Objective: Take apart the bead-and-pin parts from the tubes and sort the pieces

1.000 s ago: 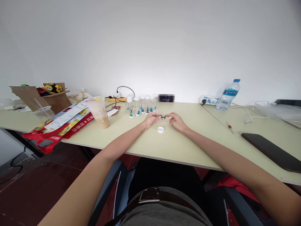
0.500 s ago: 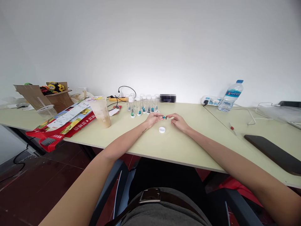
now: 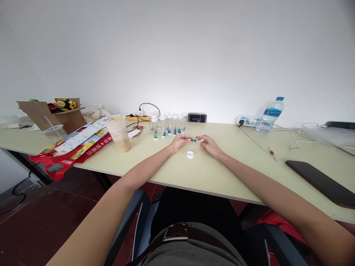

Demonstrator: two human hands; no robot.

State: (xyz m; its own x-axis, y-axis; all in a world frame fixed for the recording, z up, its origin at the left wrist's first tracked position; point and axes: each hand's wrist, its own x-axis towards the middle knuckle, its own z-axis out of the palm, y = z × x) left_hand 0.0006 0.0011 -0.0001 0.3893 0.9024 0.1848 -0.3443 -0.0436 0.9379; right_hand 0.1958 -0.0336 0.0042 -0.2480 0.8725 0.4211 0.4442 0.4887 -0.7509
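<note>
My left hand point(image 3: 181, 142) pinches a small teal and black piece point(image 3: 193, 140) between thumb and fingers, above the table; its exact kind is too small to make out. Just right of that piece is my right hand point(image 3: 208, 145), its index finger stretched toward the dark end and the other fingers loosely bent, with nothing seen in them. On the table below the hands lies a round white cap point(image 3: 190, 154). Behind my left hand stand several clear tubes point(image 3: 155, 129) with white ends and small blue or green pieces inside.
A cup of milky drink point(image 3: 122, 138) stands left, beside a red printed bag point(image 3: 91, 149) and a cardboard box point(image 3: 70, 120) of toys. Behind are a dark display point(image 3: 197, 117) and a power strip point(image 3: 246, 120). A water bottle point(image 3: 270, 115) and black phone point(image 3: 318, 181) are at right.
The view has shifted slightly. The teal and black piece has turned a little in my left hand, its dark end pointing toward my right index finger.
</note>
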